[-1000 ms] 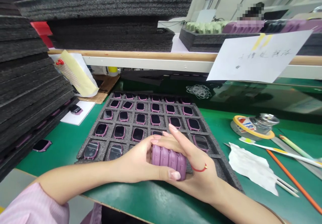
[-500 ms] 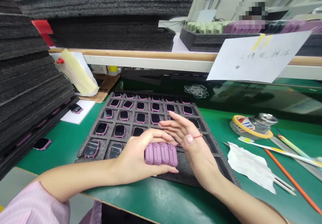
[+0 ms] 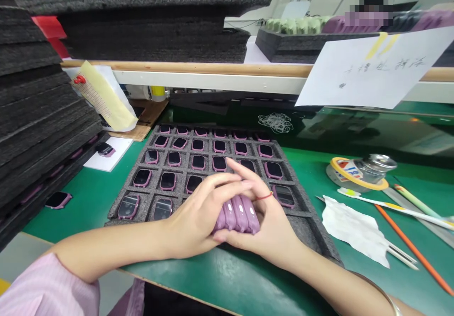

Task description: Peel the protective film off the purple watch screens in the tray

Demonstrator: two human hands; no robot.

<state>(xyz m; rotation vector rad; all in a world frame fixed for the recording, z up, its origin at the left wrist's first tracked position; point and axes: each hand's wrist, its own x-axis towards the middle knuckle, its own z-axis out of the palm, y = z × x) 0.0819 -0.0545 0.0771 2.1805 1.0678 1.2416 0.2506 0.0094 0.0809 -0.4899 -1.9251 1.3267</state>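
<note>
My hands are cupped together over the lower middle of a grey foam tray (image 3: 305,223). Both grip a bundle of ribbed purple silicone pieces (image 3: 237,214), and their fingers hide part of it. My left hand (image 3: 200,212) wraps over the bundle from the left, and my right hand (image 3: 264,226) holds it from below and the right. Right-hand fingertips lie just above a row of smartwatches with pink-purple frames (image 3: 219,163). These sit in the tray's cells, and the hands cover some of the cells.
Tall stacks of dark foam trays (image 3: 42,98) fill the left and back. A loose watch (image 3: 58,200) lies on the green mat (image 3: 305,292). To the right lie a tape roll (image 3: 349,174), metal can (image 3: 376,164), white cloth (image 3: 353,231) and orange pencil (image 3: 411,245).
My right hand has swung back from its raised, open position and closed around the purple bundle with my left. The bundle has shifted slightly right and up.
</note>
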